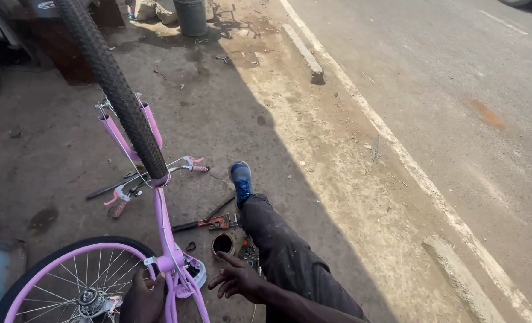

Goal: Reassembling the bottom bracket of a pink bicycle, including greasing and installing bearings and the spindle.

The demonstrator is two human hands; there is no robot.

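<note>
A pink bicycle point(161, 218) lies upside down on the ground, its front tyre point(113, 78) sticking up at the top left and its rear wheel point(68, 284) at the bottom left. My left hand point(143, 299) grips the pink frame beside the rear wheel. My right hand point(236, 278) hovers with spread fingers, the index finger pointing left toward a small rusty tin point(222, 243). My outstretched leg in dark trousers point(284, 251) ends in a blue shoe point(241, 179).
A red-handled pipe wrench point(209, 224) and a dark metal bar point(219, 207) lie by the tin. A grey bucket point(191, 15) stands at the top. A concrete kerb block point(305, 54) and a painted line edge the sunlit road on the right.
</note>
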